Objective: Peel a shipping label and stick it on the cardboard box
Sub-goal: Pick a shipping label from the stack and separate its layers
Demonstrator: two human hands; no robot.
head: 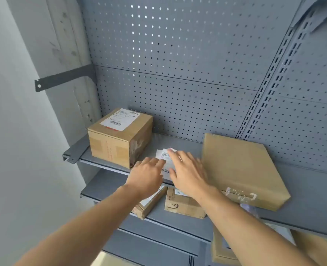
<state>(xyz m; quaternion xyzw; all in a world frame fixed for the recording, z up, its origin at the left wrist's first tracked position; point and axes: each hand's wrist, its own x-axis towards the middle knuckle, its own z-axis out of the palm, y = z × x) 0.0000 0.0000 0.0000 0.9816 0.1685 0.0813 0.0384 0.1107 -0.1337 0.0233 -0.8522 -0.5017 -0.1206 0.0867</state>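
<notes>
White shipping labels (165, 166) with barcodes lie on the grey shelf (178, 143), between two boxes. My left hand (147, 174) rests its fingertips on the labels' left edge. My right hand (187, 172) lies flat over their right part, fingers spread toward the back; whether either hand grips a label I cannot tell. A flat, wide cardboard box (241, 167) with no label on top sits just right of my right hand, tilted over the shelf edge. A cube-shaped cardboard box (118, 139) with a white label on top stands at the left.
A perforated grey back panel (178, 73) rises behind the shelf. On the lower shelf sit two small cardboard parcels (182, 204) under my forearms. More cardboard (224, 250) lies at the lower right. A bare wall is on the left.
</notes>
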